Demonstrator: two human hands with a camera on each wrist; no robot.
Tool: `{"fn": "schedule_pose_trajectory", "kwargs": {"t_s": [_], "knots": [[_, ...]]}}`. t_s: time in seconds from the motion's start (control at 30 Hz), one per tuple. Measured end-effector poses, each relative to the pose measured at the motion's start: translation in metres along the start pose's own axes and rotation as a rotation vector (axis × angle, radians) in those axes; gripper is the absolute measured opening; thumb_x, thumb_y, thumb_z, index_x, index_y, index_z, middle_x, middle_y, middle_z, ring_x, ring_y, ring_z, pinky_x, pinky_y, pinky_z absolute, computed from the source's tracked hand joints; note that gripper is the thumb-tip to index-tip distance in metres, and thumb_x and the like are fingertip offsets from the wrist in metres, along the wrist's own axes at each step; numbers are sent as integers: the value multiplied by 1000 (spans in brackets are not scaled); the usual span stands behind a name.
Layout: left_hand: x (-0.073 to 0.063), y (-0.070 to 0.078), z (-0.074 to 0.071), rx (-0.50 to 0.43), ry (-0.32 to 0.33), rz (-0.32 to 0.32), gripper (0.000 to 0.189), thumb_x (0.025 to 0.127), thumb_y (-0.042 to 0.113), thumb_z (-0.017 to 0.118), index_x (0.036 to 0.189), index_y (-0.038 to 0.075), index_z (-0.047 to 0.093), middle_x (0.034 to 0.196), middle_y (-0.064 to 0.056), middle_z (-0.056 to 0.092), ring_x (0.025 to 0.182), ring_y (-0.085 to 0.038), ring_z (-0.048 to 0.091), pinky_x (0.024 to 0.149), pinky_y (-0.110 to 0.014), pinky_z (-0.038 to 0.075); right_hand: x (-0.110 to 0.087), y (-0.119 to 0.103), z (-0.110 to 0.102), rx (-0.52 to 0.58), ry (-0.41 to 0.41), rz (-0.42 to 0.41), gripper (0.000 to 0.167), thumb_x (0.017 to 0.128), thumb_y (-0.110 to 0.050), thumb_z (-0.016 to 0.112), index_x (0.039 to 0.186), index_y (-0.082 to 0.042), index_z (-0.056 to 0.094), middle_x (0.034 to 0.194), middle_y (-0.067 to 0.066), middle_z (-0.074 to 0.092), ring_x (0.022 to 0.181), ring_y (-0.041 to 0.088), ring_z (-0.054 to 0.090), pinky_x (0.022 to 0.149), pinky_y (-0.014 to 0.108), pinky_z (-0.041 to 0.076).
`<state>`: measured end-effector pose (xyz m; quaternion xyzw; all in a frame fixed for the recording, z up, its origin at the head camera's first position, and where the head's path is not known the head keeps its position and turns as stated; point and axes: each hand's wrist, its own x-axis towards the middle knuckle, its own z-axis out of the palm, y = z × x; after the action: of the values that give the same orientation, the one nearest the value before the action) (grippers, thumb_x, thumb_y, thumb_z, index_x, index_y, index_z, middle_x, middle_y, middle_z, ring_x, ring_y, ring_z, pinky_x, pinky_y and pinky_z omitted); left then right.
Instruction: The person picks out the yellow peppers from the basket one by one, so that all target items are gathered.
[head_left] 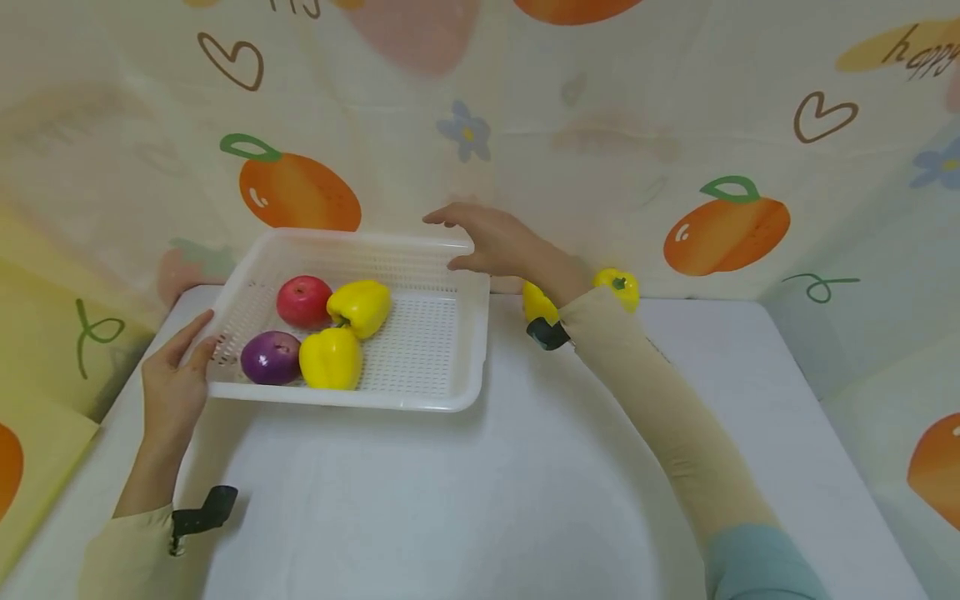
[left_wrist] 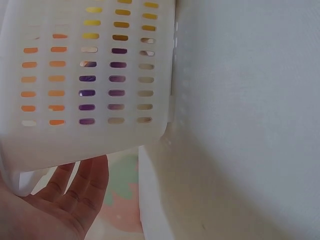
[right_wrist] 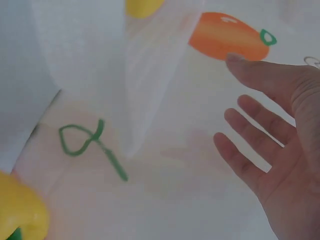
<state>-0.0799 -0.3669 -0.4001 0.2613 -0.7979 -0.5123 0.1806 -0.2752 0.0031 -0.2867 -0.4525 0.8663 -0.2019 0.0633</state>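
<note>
A white plastic basket (head_left: 408, 342) with slotted walls is tilted toward me, over the back left of the table. Inside it are a red apple-like fruit (head_left: 303, 302), a purple oval vegetable (head_left: 271, 357) and two yellow bell peppers (head_left: 331, 358), grouped toward the left. My left hand (head_left: 176, 379) grips the basket's left rim; in the left wrist view its fingers (left_wrist: 90, 187) reach past the rim along the outside wall. At the back right corner of the basket is my right hand (head_left: 487, 237), thumb and fingers spread, apart from the basket in the right wrist view.
Two more yellow peppers (head_left: 618, 287) sit at the table's back edge, partly hidden by my right forearm. The white table (head_left: 450, 508) ends against a fruit-printed cloth backdrop (head_left: 570, 167), with more cloth on both sides.
</note>
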Motion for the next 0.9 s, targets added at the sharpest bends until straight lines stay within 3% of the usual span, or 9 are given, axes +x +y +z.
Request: {"fn": "schedule_pose_trajectory", "kwargs": {"t_s": [0.3, 0.47, 0.67, 0.9], "knots": [[0, -1, 0, -20, 27, 6, 40, 100, 17, 54, 139, 24, 56, 146, -1, 48, 131, -1, 33, 110, -20, 20, 39, -31, 10, 38, 14, -25, 64, 87, -18, 75, 145, -11, 47, 146, 3, 48, 128, 23, 47, 104, 29, 39], [1, -1, -2, 4, 24, 20, 40, 100, 17, 53, 140, 24, 55, 148, -1, 46, 133, -3, 33, 111, -22, 19, 55, -51, 24, 10, -44, 6, 63, 90, -21, 72, 147, -18, 45, 150, -2, 44, 134, 15, 41, 108, 25, 34], [2, 0, -2, -12, 11, 6, 41, 101, 17, 52, 141, 24, 54, 150, 0, 42, 136, -3, 29, 113, -24, 16, 71, -70, 46, -122, -160, 55, 65, 90, -22, 71, 148, -25, 42, 153, -5, 39, 138, 12, 36, 108, 28, 36], [1, 0, -1, -10, 3, -11, 42, 101, 18, 51, 142, 25, 53, 152, -1, 41, 136, -4, 28, 113, -25, 16, 85, -75, 71, -317, -226, 51, 64, 90, -19, 71, 148, -26, 43, 151, -6, 41, 136, 12, 39, 107, 26, 37]]}}
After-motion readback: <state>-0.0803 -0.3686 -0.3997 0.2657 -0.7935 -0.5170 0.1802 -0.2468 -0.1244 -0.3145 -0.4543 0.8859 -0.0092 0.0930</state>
